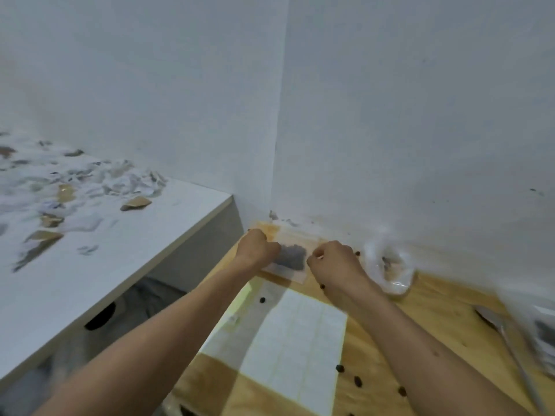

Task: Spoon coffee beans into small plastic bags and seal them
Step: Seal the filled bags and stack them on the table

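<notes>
A small clear plastic bag (290,257) with dark coffee beans inside lies on the wooden table (435,298) near the wall. My left hand (256,247) grips its left edge with curled fingers. My right hand (333,259) pinches its right edge. A crumpled open plastic bag (390,262) with some beans sits just right of my right hand. A metal spoon (510,340) lies at the table's right side. Loose beans (357,381) are scattered on the wood.
A white sheet of labels (297,349) lies in front of me on the table. More plastic bags (545,331) sit at the right edge, blurred. A white counter (135,235) on the left carries crumpled paper scraps (90,184). White walls meet in a corner behind the table.
</notes>
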Demonstrator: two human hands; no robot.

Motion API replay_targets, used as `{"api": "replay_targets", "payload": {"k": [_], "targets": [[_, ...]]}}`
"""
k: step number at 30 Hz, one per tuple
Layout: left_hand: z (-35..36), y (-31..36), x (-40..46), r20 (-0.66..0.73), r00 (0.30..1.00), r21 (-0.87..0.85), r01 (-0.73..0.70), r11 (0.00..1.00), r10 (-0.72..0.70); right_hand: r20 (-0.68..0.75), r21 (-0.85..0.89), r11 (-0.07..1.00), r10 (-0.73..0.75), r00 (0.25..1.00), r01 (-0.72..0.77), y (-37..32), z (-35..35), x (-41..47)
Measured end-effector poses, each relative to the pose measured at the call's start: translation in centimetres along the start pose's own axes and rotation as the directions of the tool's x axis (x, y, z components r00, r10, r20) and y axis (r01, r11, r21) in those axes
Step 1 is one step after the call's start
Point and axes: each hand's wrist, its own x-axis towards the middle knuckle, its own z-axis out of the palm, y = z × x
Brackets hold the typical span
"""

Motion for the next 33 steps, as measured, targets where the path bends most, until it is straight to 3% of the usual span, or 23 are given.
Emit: {"api": "replay_targets", "payload": {"k": [5,8,11,14,21,25,30,33], "targets": [[-0.5,-1.2,0.8,0.033,0.994,-0.217,0.110,0.970,-0.106,0.017,0.183,0.969,0.169,0.985,-0.169,-0.7,2.1,1.3],[-0.7,-1.5,1.5,0.080,0.977,-0.465,0.211,0.860,-0.197,0.074,0.313,0.907,0.274,0.959,-0.283,-0.6,2.3,1.8],[-0.8,-2.2,2.3,0.113,0.970,-0.570,0.241,0.785,-0.215,0.134,0.472,0.821,0.291,0.947,-0.320,-0.1,2.6,2.4],[-1.2,-2.3,2.2,0.122,0.974,-0.649,0.225,0.727,-0.193,0.092,0.523,0.807,0.267,0.959,-0.275,-0.3,2.5,2.3],[-3.9,-2.3,0.9,-0.032,0.997,-0.747,-0.070,0.661,0.071,-0.007,0.461,0.884,0.094,0.996,-0.081,-2.0,2.0,1.1],[-6.1,-2.9,0.0,-0.132,0.989,-0.775,-0.149,0.614,0.074,-0.028,0.216,0.976,-0.020,0.999,0.025,-4.0,2.3,-0.5],[-8.0,-4.2,-1.9,-0.217,0.976,-0.734,-0.184,0.654,0.031,0.127,0.049,0.994,-0.106,0.986,0.100,-6.5,3.6,-2.8],[-8.8,-5.1,-3.0,-0.244,0.969,-0.755,-0.211,0.621,0.032,0.150,-0.059,0.993,-0.097,0.984,0.106,-7.5,4.2,-4.2]]}}
